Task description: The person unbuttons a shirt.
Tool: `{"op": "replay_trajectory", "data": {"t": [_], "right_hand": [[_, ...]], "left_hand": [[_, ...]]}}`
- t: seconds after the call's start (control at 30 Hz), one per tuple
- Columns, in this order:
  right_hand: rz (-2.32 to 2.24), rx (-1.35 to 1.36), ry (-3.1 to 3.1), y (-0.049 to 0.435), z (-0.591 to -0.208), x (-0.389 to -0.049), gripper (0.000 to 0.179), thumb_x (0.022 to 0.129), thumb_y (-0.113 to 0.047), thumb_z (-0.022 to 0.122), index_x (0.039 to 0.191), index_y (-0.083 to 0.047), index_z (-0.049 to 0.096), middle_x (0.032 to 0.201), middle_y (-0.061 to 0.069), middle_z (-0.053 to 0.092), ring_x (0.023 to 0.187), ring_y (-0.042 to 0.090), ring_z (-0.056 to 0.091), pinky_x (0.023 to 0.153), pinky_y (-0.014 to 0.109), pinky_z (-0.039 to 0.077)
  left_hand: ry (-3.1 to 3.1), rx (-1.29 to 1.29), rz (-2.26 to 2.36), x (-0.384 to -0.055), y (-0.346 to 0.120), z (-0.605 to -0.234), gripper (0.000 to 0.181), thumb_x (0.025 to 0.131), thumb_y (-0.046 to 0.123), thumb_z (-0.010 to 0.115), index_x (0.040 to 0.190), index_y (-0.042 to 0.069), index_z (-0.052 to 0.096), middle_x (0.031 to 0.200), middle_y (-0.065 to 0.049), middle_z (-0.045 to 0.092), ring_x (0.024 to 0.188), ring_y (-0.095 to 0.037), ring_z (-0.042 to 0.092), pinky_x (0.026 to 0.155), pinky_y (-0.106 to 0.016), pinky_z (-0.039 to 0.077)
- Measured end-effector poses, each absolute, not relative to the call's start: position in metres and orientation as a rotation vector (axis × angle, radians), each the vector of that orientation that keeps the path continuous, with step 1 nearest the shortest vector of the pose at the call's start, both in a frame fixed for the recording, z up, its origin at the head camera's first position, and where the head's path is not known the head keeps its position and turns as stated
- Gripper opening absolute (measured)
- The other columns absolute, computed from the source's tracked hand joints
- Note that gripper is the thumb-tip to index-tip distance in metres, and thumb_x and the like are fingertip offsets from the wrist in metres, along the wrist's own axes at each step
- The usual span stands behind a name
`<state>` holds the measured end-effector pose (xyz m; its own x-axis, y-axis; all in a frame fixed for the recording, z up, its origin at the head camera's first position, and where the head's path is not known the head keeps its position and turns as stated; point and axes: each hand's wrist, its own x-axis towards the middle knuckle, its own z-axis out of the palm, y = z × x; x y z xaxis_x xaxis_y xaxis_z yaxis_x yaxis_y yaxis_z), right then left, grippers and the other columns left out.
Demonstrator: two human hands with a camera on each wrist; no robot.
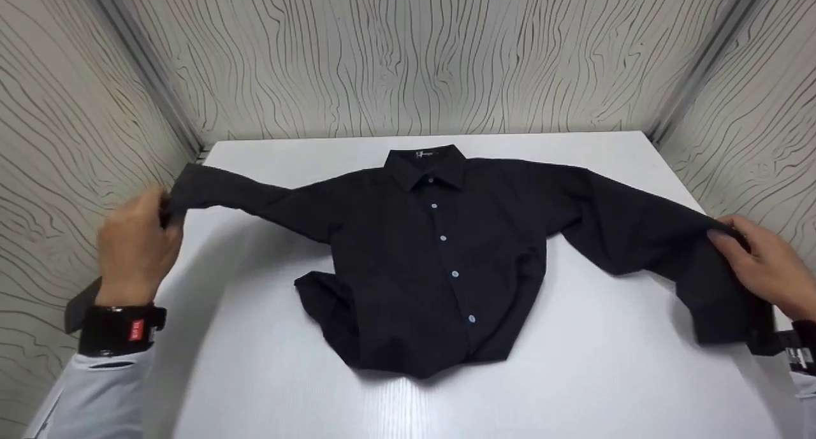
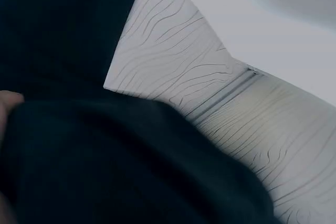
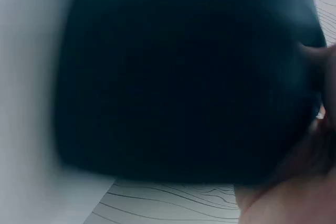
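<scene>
A black button-up shirt [image 1: 408, 254] lies front side up, its collar toward the far edge and its lower part bunched underneath. My left hand [image 1: 137, 241] grips one sleeve and holds it out past the table's left side. On the other side my right hand [image 1: 765, 260] pinches the second sleeve near its cuff, thumb on top, with the cuff end hanging down. Dark cloth [image 2: 131, 161] fills much of the left wrist view, fingertips just showing at its edge. In the right wrist view the sleeve [image 3: 189, 87] covers most of the picture, beside the fingers [image 3: 320, 51].
The shirt rests on a white table [image 1: 574, 375]. Wood-grain patterned panels [image 1: 408, 57] stand behind and on both sides, joined by grey metal corner strips [image 1: 140, 57]. Each wrist wears a black strap [image 1: 118, 331].
</scene>
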<state>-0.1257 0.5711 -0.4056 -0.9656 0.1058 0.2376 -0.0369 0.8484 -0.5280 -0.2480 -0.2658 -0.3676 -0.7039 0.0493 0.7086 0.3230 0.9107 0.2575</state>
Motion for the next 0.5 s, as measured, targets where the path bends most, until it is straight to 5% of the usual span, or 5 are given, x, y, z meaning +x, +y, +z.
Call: {"op": "replay_trajectory", "data": {"t": [0.17,0.3,0.4,0.5], "right_hand": [[0.694,-0.058,-2.882,0.575,-0.407,-0.134,0.03,0.108,-0.027,0.051,0.114,0.001,0.059,0.101,0.019,0.061,0.083,0.018,0.051,0.068,0.03,0.035],[0.687,-0.104,-3.126,0.582,-0.409,-0.133,0.053,0.107,-0.04,0.051,0.119,0.011,0.055,0.105,0.03,0.062,0.088,0.036,0.058,0.068,0.037,0.043],[0.782,-0.142,-3.265,0.591,-0.411,-0.122,0.061,0.106,-0.042,0.054,0.123,0.016,0.052,0.103,0.026,0.069,0.086,0.028,0.064,0.068,0.034,0.048],[0.894,-0.091,-3.306,0.601,-0.415,-0.114,0.041,0.104,-0.025,0.06,0.114,0.015,0.055,0.088,0.015,0.072,0.074,0.017,0.065,0.063,0.03,0.05]], "left_hand": [[-2.568,-0.268,-0.456,-0.243,-0.267,-0.411,0.024,0.09,0.011,0.075,0.085,0.002,0.053,0.072,-0.025,0.061,0.063,-0.054,0.059,0.051,-0.063,0.041],[-2.852,-0.325,-0.588,-0.233,-0.273,-0.43,0.038,0.089,0.031,0.08,0.1,0.003,0.058,0.091,-0.023,0.066,0.085,-0.048,0.063,0.069,-0.061,0.048],[-3.07,-0.392,-0.641,-0.223,-0.282,-0.431,0.068,0.088,0.048,0.078,0.126,-0.004,0.057,0.116,-0.03,0.062,0.11,-0.049,0.058,0.09,-0.063,0.046],[-3.18,-0.437,-0.635,-0.21,-0.292,-0.431,0.088,0.09,0.057,0.073,0.142,-0.009,0.048,0.135,-0.036,0.053,0.127,-0.054,0.047,0.101,-0.066,0.039]]}}
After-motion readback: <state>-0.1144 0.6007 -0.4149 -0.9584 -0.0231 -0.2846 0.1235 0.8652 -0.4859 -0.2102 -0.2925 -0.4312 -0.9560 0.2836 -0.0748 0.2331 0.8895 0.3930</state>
